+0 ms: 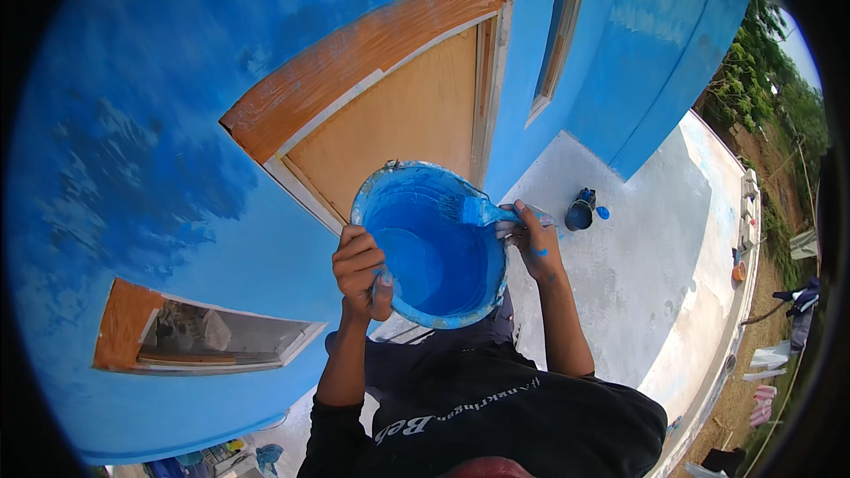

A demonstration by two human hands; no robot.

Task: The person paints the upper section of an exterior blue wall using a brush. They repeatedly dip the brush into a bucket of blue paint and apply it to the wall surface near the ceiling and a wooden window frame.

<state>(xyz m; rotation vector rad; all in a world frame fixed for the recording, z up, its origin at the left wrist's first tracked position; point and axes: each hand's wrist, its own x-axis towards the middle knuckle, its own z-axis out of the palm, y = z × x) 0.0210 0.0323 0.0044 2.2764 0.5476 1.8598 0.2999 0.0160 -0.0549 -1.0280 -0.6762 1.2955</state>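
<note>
A round bucket of blue paint (431,259), its rim crusted with paint, is held up before my body. My left hand (362,272) grips the rim on the left, thumb on the near side. On the right, my right hand (528,236) holds the handle of a paintbrush (485,210) that lies across the rim, its bristles over the inside of the bucket. Blue paint marks show on both hands. Behind the bucket rises a blue painted wall (279,265) with darker patches at the upper left, around an orange-brown framed door (405,106).
A small window (212,335) is at lower left, a narrow one (558,33) at upper right. On the concrete floor (617,259) stands a dark paint container (580,214). An orange pot (739,271) is by the edge blocks at right; cluttered items (219,458) lie at bottom left.
</note>
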